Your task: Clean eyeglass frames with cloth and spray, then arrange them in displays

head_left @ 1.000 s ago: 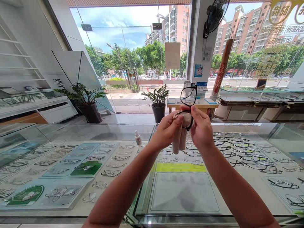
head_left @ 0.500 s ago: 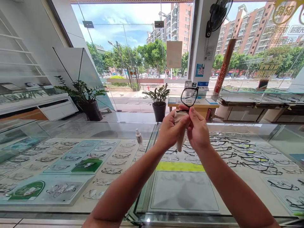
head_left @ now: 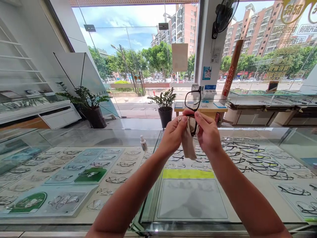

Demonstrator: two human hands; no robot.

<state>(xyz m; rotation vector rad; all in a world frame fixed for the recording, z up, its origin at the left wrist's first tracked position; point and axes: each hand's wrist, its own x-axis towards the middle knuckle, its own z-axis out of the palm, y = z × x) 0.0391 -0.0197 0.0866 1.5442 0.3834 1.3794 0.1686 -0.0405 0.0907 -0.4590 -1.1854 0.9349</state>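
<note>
Black-framed glasses (head_left: 193, 100) are held up above the glass counter, one lens upright over the fingers. My right hand (head_left: 208, 134) pinches the frame near its middle. My left hand (head_left: 173, 134) is closed on a beige cloth (head_left: 188, 145), which lies against the lower lens and hangs down between the hands. Folds of cloth partly hide that lens.
Below the hands, a glass display counter (head_left: 192, 198) holds rows of glasses. A small white spray bottle (head_left: 143, 143) stands on the glass to the left. Beyond are potted plants (head_left: 165, 109) and a wooden table (head_left: 201, 109).
The glasses have shifted slightly left and turned. My left hand has moved a little left and down, and more of the cloth now hangs open below the fingers.
</note>
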